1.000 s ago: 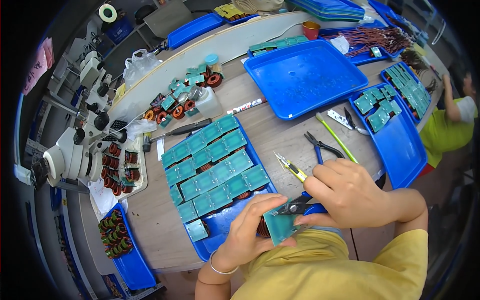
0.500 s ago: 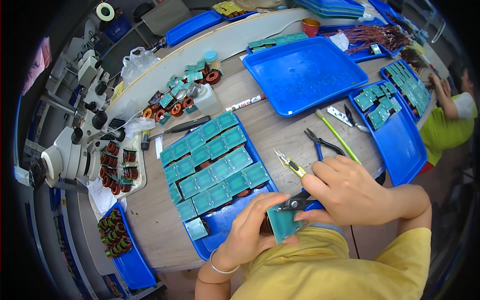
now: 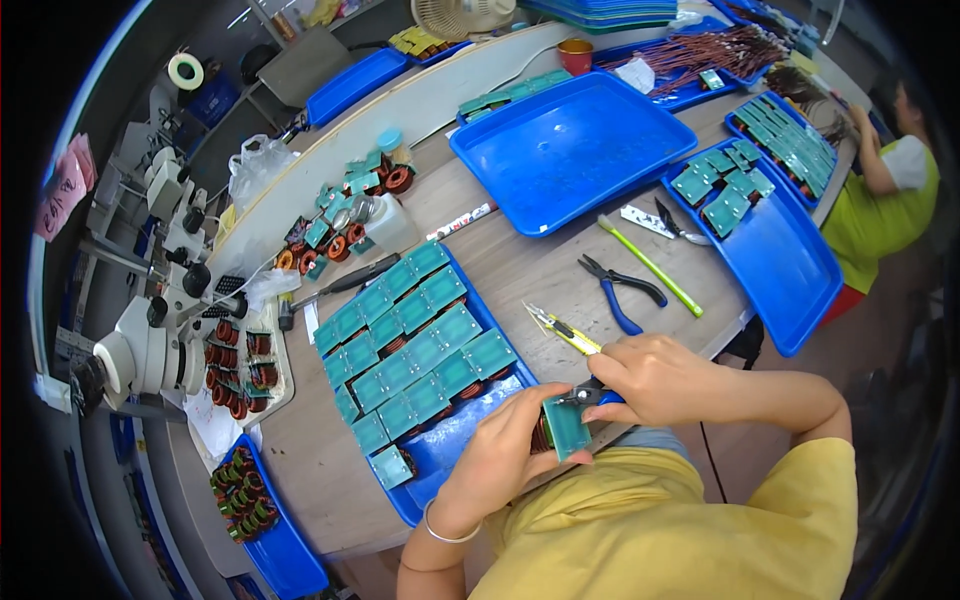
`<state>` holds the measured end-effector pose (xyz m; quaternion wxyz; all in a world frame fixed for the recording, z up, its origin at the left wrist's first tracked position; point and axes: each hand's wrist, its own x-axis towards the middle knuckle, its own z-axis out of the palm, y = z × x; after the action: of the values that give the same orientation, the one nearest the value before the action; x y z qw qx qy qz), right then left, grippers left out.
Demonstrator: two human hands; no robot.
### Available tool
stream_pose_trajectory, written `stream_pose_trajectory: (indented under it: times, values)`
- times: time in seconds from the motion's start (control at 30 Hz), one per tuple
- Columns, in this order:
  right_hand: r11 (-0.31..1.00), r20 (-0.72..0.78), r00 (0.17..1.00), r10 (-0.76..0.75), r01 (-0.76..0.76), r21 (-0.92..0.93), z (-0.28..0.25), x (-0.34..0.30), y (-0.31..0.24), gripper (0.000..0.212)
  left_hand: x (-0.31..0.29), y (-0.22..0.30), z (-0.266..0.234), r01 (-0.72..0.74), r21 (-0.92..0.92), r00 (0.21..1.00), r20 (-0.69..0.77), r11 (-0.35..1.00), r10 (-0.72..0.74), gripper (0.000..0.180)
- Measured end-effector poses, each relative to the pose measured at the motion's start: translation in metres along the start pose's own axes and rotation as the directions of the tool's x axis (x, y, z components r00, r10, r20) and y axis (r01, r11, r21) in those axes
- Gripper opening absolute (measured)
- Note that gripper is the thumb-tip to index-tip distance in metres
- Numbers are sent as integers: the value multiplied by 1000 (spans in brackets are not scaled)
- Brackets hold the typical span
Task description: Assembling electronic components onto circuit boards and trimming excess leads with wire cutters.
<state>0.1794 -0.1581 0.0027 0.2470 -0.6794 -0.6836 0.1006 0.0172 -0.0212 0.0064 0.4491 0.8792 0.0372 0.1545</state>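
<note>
My left hand [image 3: 503,445] grips a green circuit board [image 3: 568,428] by its edges; part of a copper-wound coil shows behind it. In my right hand [image 3: 650,380] is a pair of cutting pliers [image 3: 587,395] with blue and black handles, its jaws against the board's upper edge. Whether the jaws are closed on a wire lead is too small to tell. Left of my hands lies a blue tray [image 3: 455,440] with rows of similar boards on coils. A yellow utility knife [image 3: 562,328] rests just beyond my right hand.
Another pair of pliers [image 3: 620,292] and a green pen-like stick [image 3: 652,268] lie farther off. A large blue tray [image 3: 570,150] sits at the back. Left are a microscope [image 3: 140,345] and a blue tray of coils [image 3: 285,555]. A co-worker [image 3: 885,200] sits at the far right.
The view has shifted, so the bench things appear farther left. The pliers stay at the board's upper edge, their handles now more covered by my right hand. The board appears turned slightly.
</note>
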Motion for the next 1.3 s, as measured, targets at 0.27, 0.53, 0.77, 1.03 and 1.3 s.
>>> stream_pose_trajectory:
  times: [0.27,0.53,0.77,1.03,1.3]
  values:
    - [999,-210,978,14,-8,31,52,-42,25,39,2,1,25,52,19,985,166,998,-55,57]
    - [981,-206,970,127,-92,170,62,-68,22,42,-1,6,36,155,19,951,267,988,-155,59]
    - [913,-326,942,79,63,403,36,-64,-16,50,-14,-8,58,211,-288,977,50,934,-205,75]
    - [799,-285,843,456,-247,549,3,-79,-2,50,5,9,70,188,-356,982,58,915,-179,69]
    - [772,-910,164,382,-598,216,-116,-144,156,36,-60,-41,-16,266,-214,810,-479,940,-338,49]
